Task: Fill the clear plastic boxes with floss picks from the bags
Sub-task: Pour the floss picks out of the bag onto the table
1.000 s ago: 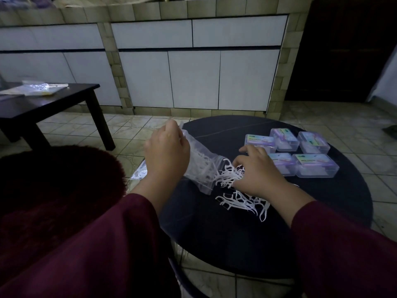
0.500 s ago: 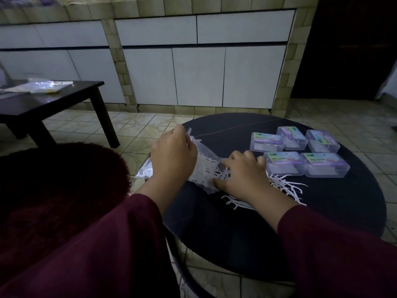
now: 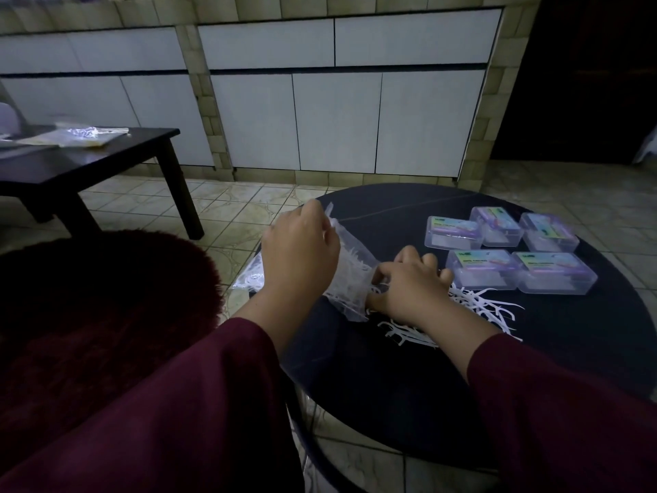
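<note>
My left hand (image 3: pixel 302 257) grips the raised end of a clear plastic bag (image 3: pixel 350 279) of white floss picks, tilting its mouth down onto the round black table (image 3: pixel 409 386). At the bag's mouth my right hand (image 3: pixel 409 286) has its fingers curled into the picks. A loose heap of floss picks (image 3: pixel 476 307) lies on the table under and to the right of that hand. Several clear plastic boxes (image 3: pixel 515 250) with coloured labels stand closed in two rows at the table's far right. Whether the right fingers hold picks is hidden.
A second plastic bag (image 3: pixel 250 279) hangs at the table's left edge behind my left wrist. A low dark table (image 3: pixel 89 161) with bags on it stands at the left. White cabinets line the back wall. A dark red cushion (image 3: pixel 89 314) lies at my left.
More floss picks have spilled out to the right, toward the boxes. My right hand moved back to the bag's mouth. My left hand kept holding the bag up.
</note>
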